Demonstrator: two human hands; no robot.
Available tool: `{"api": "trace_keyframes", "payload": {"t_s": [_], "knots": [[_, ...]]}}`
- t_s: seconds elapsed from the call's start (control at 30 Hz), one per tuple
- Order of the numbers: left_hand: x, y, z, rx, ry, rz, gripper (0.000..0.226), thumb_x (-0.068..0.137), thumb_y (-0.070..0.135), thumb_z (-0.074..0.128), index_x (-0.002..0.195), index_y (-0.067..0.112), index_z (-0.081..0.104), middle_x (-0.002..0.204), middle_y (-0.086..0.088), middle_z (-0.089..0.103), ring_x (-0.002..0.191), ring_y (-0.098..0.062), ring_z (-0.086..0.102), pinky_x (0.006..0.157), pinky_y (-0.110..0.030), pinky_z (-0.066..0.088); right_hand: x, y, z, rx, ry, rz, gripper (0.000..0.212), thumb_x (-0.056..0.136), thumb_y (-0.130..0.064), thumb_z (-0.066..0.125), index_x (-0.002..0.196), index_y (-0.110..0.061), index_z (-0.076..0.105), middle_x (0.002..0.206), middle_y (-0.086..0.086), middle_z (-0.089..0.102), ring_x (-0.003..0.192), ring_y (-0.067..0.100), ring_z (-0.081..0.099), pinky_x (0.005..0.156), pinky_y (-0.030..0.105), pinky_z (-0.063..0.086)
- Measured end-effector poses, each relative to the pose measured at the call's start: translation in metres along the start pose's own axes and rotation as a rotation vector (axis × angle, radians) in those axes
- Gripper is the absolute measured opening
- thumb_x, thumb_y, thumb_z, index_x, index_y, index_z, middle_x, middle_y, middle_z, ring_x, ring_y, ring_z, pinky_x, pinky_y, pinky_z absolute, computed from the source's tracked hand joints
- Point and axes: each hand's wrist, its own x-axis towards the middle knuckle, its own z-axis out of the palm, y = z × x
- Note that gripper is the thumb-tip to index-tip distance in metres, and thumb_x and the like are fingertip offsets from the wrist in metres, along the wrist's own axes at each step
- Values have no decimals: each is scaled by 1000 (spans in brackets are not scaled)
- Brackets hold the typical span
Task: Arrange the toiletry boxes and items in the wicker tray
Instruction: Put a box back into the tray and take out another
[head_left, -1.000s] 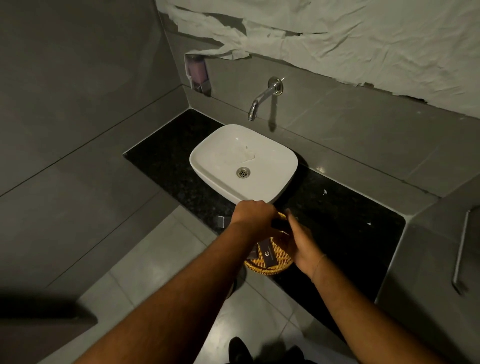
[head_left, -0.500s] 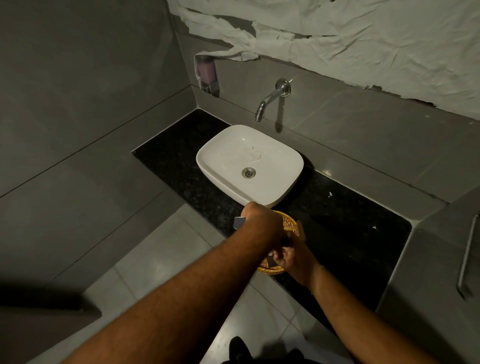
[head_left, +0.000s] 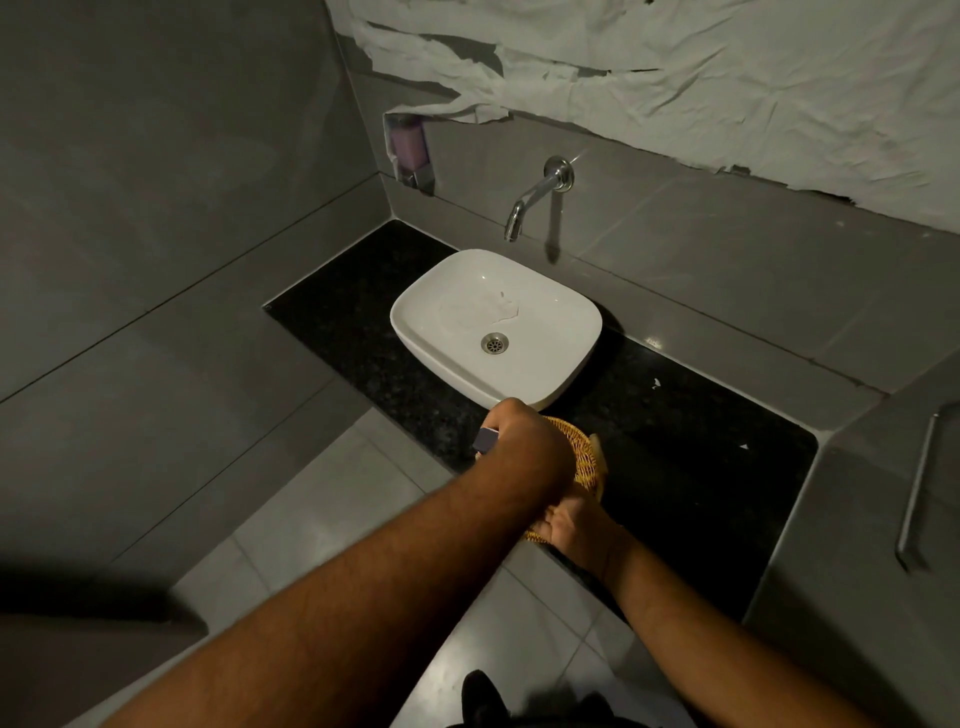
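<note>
**Tray at front edge of counter, both hands on it**

Tray (head_left: 584, 460): round wicker, at the front edge of the black counter (head_left: 691, 467), just in front of the basin (head_left: 493, 332). Mostly covered by the hands; only its right rim and a strip at the near side show. Contents hidden.

Left hand (head_left: 524, 441): over the tray's left half, fingers curled closed around a small grey-violet box (head_left: 485, 441), whose end sticks out at the hand's left side, past the counter's front edge.

Right hand (head_left: 569, 525): at the tray's near rim, partly under the left wrist, fingers bent against the wicker. Whether they clamp the rim or only press it cannot be told.

Counter: speckled black stone, set in a corner of grey tiled walls, grey tiled floor below.

Basin: white, rounded, empty, drain at centre.

Tap (head_left: 535, 197): chrome, wall-mounted above the basin.

Dispenser (head_left: 408, 150): wall-mounted, left of the tap.

Paper (head_left: 675, 78): crumpled white sheet, torn at the lower edge, covering the upper wall.

Bar (head_left: 917, 488): metal, on the right wall.
</note>
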Motion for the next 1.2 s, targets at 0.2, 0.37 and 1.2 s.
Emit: {"api": "trace_keyframes", "payload": {"t_s": [0.2,0.37,1.2], "knots": [[-14,-15,-21,-246,231,61,24,102,35,72,118,17,70,91,-3,67,79,-20,66,77,-34,57,-4,1,13,7,69,44,33,109,-23,38,114,-5,64,95,17,73,92,29,68,85,33,55],[-16,-39,-8,-834,477,216,44,93,40,84,135,29,73,128,3,78,116,-17,74,94,-40,64,-10,0,7,-58,-76,55,31,111,-17,38,109,-2,65,88,12,65,70,18,60,61,23,55],[-5,-54,25,-1074,875,108,41,99,41,77,132,18,76,125,-1,81,112,-15,74,91,-33,61,9,-6,-7,278,-17,88,41,104,-37,54,91,-2,72,63,16,75,56,22,75,52,27,63]]}}
